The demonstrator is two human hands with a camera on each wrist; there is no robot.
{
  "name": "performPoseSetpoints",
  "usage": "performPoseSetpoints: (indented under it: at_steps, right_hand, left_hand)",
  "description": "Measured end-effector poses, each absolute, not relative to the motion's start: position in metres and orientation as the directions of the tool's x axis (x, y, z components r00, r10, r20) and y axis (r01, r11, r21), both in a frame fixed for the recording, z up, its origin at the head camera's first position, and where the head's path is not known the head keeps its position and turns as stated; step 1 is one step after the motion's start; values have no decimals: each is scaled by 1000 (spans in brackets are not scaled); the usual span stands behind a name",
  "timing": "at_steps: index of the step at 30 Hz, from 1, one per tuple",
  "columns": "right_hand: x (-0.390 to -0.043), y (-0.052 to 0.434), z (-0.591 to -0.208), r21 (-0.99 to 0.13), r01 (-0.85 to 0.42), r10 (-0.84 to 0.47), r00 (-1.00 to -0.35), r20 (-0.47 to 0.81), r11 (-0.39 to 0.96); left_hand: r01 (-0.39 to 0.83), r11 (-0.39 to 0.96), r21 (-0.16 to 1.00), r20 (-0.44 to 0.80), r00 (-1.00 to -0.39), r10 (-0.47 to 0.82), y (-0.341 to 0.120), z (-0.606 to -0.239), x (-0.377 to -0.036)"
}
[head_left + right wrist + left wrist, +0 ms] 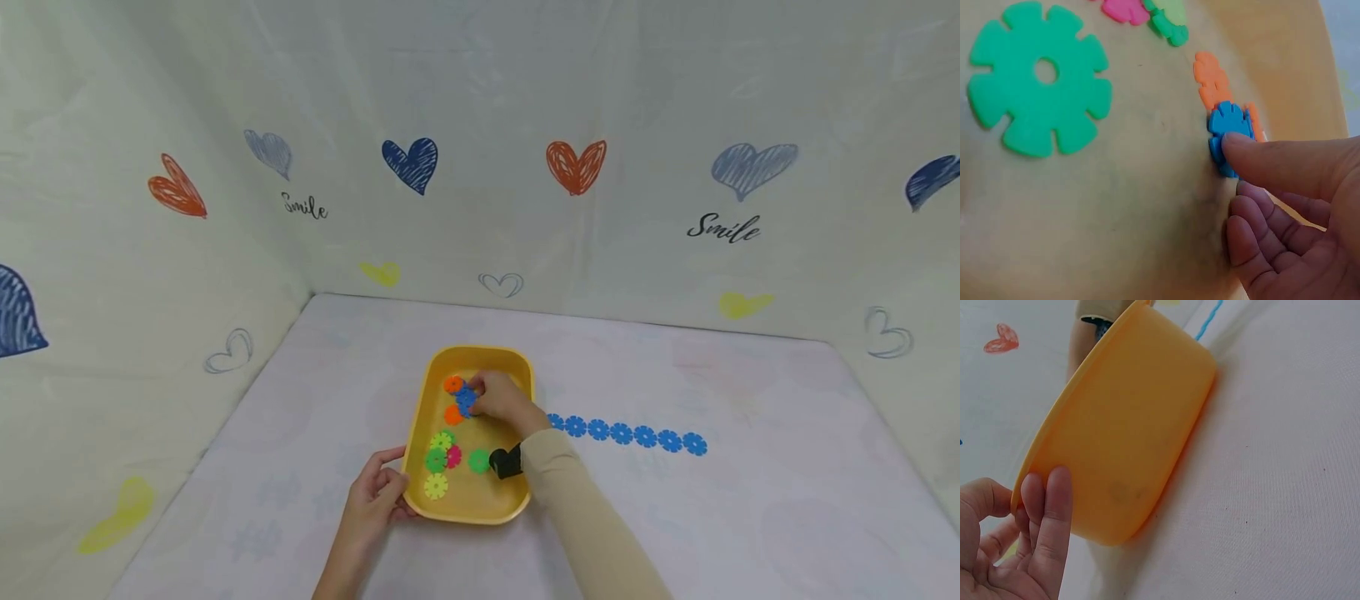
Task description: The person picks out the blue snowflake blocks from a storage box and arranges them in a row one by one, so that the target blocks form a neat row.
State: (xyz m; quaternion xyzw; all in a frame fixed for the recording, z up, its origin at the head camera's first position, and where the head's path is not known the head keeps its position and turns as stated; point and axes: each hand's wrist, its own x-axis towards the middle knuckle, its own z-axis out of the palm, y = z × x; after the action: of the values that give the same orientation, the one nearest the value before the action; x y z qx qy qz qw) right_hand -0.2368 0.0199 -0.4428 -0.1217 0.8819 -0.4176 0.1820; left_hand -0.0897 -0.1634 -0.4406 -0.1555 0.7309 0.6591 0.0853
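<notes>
While left hand (375,496) grips tray (420,408) rim | right hand (501,400) reaches in, pinching blue disc (466,398)

Left hand (372,497) fingers curled, gripping; right hand (504,402) fingers pinching

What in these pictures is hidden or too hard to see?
- Blue disc: the right wrist view shows the right hand's fingers covering its near part; whether they pinch it is unclear.
- Inside of the yellow tray: the left wrist view shows only its outer wall.
- Left hand: cut off by that view's edge.
- Row of blue discs: small in the head view, its left end behind the right hand.
</notes>
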Motion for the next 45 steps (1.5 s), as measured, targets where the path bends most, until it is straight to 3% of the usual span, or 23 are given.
performPoseSetpoints:
  at_steps: [11, 26, 36, 45]
  right_hand:
    - [-236, 18, -444, -785, -32, -397, -874, -278, 619]
    - [-234, 16, -443, -797, -16, -384, -882, -273, 603]
    - [-234, 15, -445, -821, -104, -423, -889, -177, 562]
    - [-233, 18, -443, -888, -94, -346, -935, -76, 450]
  left_hand:
    - [-353, 107, 929, -340, -932, -122, -163, -440, -90]
    - [-359, 115, 926, -344, -929, -133, -163, -440, -90]
    - [-367, 125, 922, -350, -926, -139, -163, -440, -90]
    - [-352, 104, 930, -341, -933, -111, -163, -440, -90]
